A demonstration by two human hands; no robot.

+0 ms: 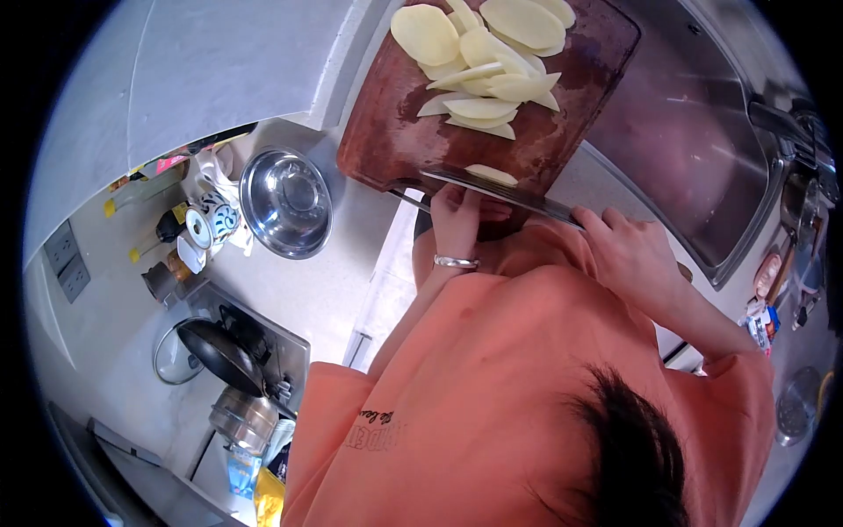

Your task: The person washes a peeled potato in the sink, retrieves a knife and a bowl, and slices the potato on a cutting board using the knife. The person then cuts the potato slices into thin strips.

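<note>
My right hand [628,250] is closed around the handle end of a kitchen knife [500,189], whose blade lies across the near edge of a reddish-brown cutting board [386,132]. Against the near side of the blade, my left hand [457,215], with a silver bangle at the wrist, has its fingers bent; whatever they hold is hidden. One pale potato slice [492,174] rests just beyond the blade. Farther up the board, several peeled potato slices [483,83] overlap in a loose pile.
A steel bowl [286,202] stands on the counter left of the board. To the right is a steel sink [667,132] with a faucet [781,123]. At lower left are a dark pan [219,351], a glass lid [176,351] and a steel pot [243,417].
</note>
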